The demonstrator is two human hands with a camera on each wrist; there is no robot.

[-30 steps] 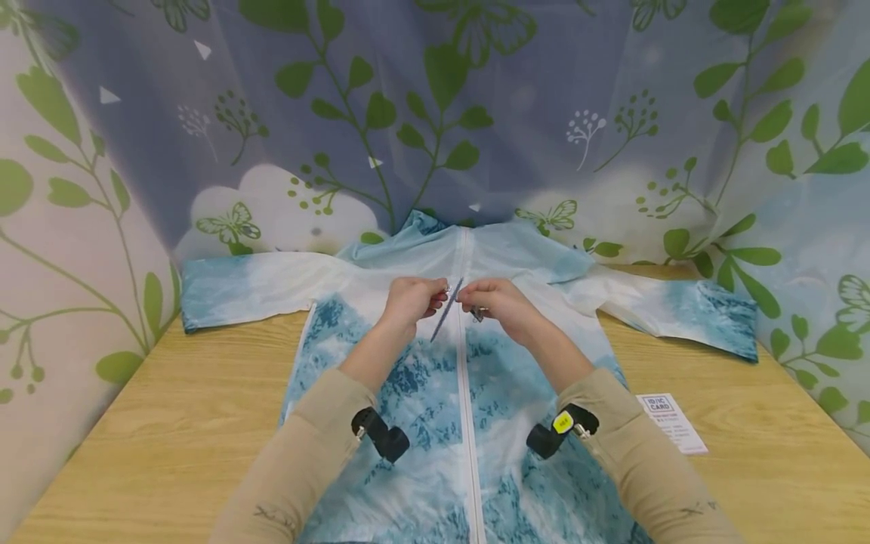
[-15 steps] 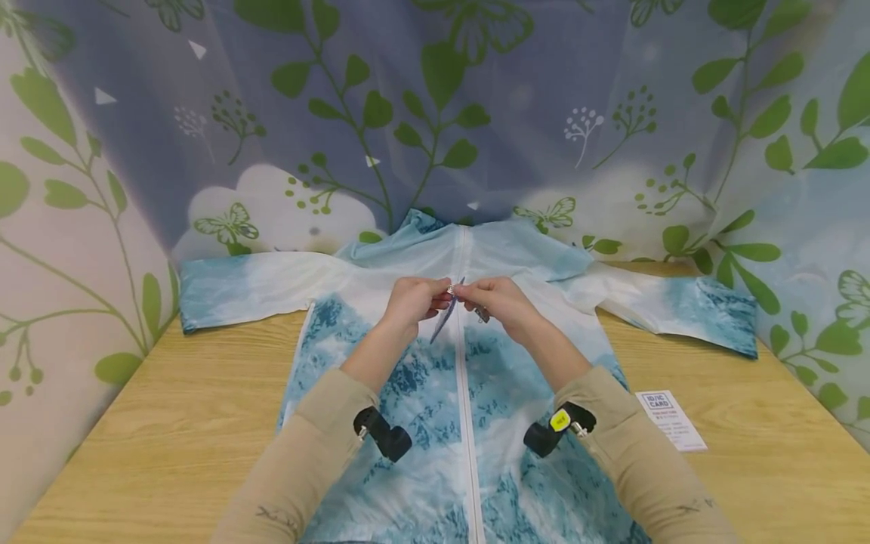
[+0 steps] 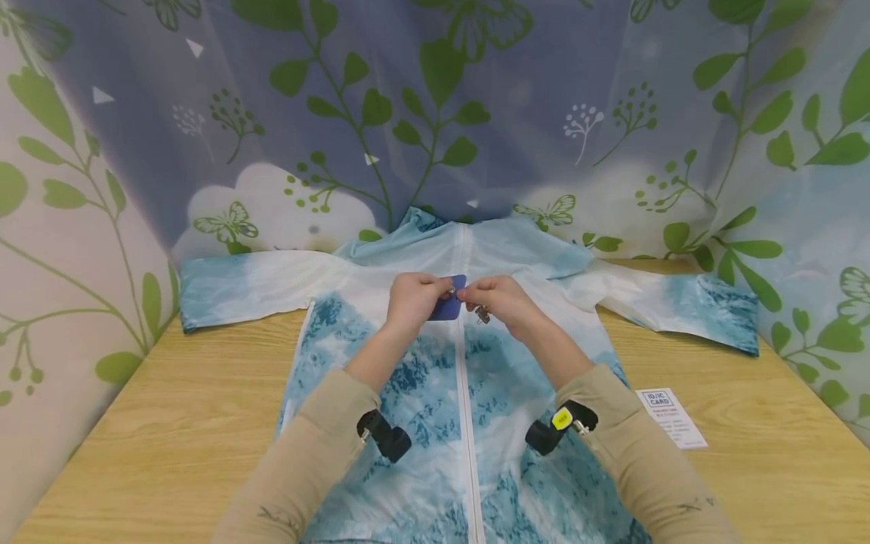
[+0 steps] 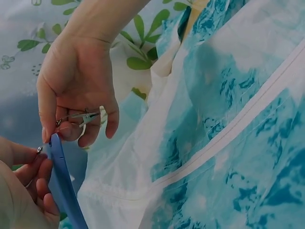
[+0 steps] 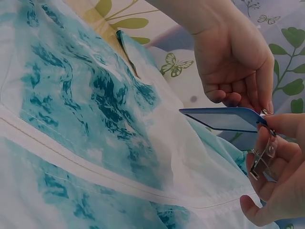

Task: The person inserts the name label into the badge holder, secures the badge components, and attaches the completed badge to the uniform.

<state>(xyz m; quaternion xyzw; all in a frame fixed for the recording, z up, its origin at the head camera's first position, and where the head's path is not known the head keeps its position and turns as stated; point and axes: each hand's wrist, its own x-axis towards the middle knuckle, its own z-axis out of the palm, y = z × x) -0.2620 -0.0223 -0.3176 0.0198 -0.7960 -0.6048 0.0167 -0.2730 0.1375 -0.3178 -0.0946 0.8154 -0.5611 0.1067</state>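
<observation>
While a printed jacket [image 3: 435,393] spreads flat across the wooden table [image 3: 156,423], its sleeve [image 3: 245,291] stretches out at the middle left of the frame, probably laid straight so the cloth lies smooth. Near the centre, the person's left hand [image 3: 413,301] pinches a small metal snap [image 4: 39,150] between thumb and curled fingers, apparently to steady it against the blue card holder [image 3: 446,309]. That holder is at the centre of the frame, raised above the jacket's chest beside the zip [image 3: 467,408], seemingly to give the fingers room around it. Just to its right, the right hand [image 3: 501,302] pinches the holder's end edge, likely as a counter-hold for the left; whether it also grips the clear strap [image 5: 272,148] there, I cannot tell. A metal clip [image 3: 482,315] hangs below that hand's fingertips, perhaps to stay clear of the 2 thumbs. Farther right, a white ID/IC card [image 3: 673,419] lies on the table at the lower right, just beside the person's sleeve [image 3: 615,431], possibly set there because neither hand needs it; above it, at the middle right, the jacket's other sleeve [image 3: 707,310] reaches outward.
</observation>
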